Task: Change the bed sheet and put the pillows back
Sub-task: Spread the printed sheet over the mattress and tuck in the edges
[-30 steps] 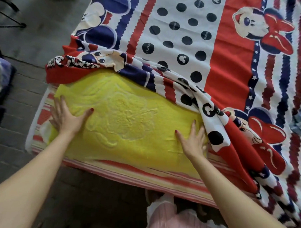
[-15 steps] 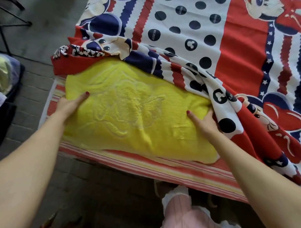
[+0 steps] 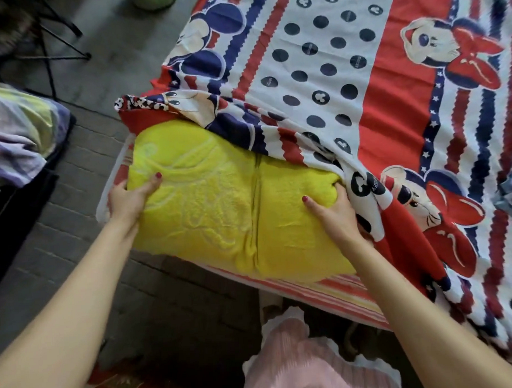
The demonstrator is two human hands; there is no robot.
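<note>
New cartoon sheet (image 3: pixel 317 61) covers most of the bed; near corner still bunched — left hand (image 3: pixel 127 199) and right hand (image 3: pixel 335 210) grip the yellow pillow (image 3: pixel 208 201), fingers curled round its ends; tucking left

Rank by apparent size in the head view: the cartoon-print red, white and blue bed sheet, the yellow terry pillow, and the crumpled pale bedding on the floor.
1. Cartoon-print red, white and blue bed sheet
2. Yellow terry pillow
3. Crumpled pale bedding, cut off by the frame's edge, so its true size is unsure.

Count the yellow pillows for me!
1. The yellow pillow lies at the bed's near edge, gripped by left hand and right hand. Others may hide under the sheet.
</note>
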